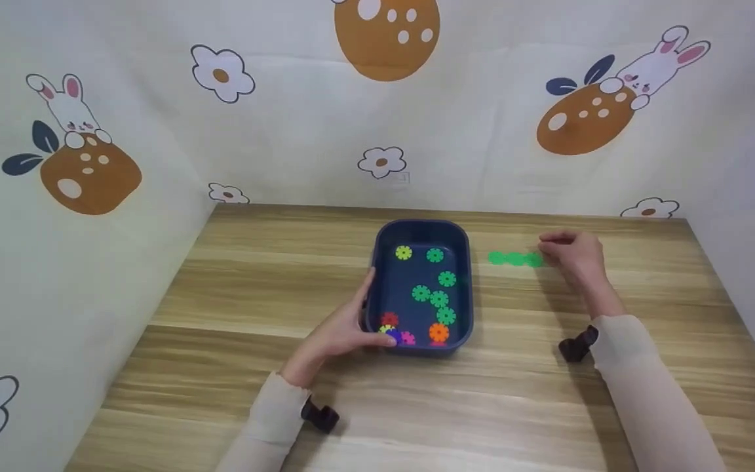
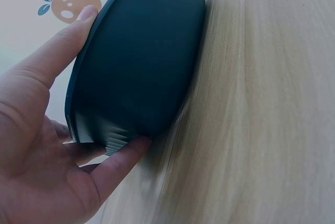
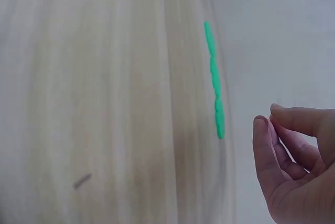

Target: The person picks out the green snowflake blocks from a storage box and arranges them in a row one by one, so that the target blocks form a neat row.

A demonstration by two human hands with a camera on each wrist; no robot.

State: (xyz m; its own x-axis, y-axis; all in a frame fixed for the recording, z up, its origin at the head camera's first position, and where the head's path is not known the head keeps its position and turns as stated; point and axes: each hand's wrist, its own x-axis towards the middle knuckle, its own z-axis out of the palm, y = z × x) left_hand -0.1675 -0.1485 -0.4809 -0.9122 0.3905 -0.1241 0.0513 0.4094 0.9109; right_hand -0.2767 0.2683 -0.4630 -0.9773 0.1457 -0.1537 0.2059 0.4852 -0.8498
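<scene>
A dark blue plastic tray (image 1: 423,234) sits on the table with several snowflake discs in it. My left hand (image 1: 345,326) grips its near left corner, thumb over the rim and fingers against the outer wall; in the left wrist view the tray (image 2: 141,51) shows from outside. To the right of the tray, a row of green snowflake discs (image 1: 515,259) lies flat on the table. My right hand (image 1: 577,257) hovers at the row's right end, fingers bent and fingertips near the thumb. Nothing shows between them in the right wrist view, where the green row (image 3: 214,77) lies apart from the hand.
Inside the tray, several green discs (image 1: 439,299) and a yellow disc (image 1: 404,253) lie loose. An orange disc (image 1: 438,332) and red, pink and blue ones gather near its front wall. Patterned cloth (image 1: 299,131) hangs behind the wooden table (image 1: 272,275).
</scene>
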